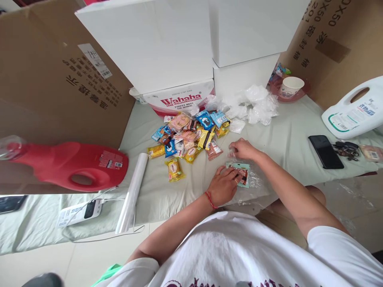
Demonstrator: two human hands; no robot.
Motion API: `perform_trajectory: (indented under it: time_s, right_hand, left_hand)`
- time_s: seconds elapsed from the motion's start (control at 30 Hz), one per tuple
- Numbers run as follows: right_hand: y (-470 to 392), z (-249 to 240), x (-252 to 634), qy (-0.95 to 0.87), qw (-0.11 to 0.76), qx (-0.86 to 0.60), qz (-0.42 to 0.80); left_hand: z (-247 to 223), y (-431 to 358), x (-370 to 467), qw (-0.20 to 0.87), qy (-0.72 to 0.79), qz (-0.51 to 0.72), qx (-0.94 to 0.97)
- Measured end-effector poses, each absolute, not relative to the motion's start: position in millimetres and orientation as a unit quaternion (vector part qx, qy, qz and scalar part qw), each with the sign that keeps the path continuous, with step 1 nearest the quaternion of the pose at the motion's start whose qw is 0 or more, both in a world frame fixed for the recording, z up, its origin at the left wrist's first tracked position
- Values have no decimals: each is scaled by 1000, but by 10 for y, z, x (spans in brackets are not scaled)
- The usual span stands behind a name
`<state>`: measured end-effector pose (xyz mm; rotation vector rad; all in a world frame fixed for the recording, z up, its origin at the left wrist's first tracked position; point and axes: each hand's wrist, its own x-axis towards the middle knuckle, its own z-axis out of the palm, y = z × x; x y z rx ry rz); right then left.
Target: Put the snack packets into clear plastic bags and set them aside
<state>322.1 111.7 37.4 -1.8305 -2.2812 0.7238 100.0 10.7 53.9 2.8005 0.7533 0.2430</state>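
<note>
A small packaged snack in a pale green and brown wrapper [244, 179] lies on a sheet of clear plastic film [257, 181] close to my body. My left hand [223, 185] rests over the snack's left part, fingers stretched out and lying flat on it. Just beyond, my right hand [243, 149] is closed in a pinch on the far edge of the film. A heap of wrapped snacks [188, 137] in yellow, blue, pink and brown sits ahead and to the left. One yellow packet [174, 170] lies apart from the heap, nearer to me.
Crumpled clear plastic bundles [260, 105] lie before the white boxes [149, 44]. To the left are a film roll [131, 193], a red jug [80, 167] and a power bank [80, 213]. A phone [325, 151], keys [347, 150], white jug [356, 107] and paper cup [291, 87] stand right.
</note>
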Motion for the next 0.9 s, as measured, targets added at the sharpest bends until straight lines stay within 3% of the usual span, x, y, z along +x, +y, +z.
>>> perform_trajectory:
  time_s: [0.3, 0.53, 0.7, 0.9]
  right_hand:
    - [1033, 574, 3192, -758, 115, -593, 244]
    - [469, 845, 2974, -779, 166, -593, 116]
    - [-130, 640, 2748, -800, 186, -568, 62]
    - [-396, 271, 2660, -811, 202, -543, 85]
  left_hand:
    - [307, 90, 896, 72, 381, 92, 917]
    - [257, 62, 907, 93, 413, 92, 901]
    - [118, 82, 834, 167, 445, 181, 861]
    - [6, 227, 688, 223, 533, 320, 751]
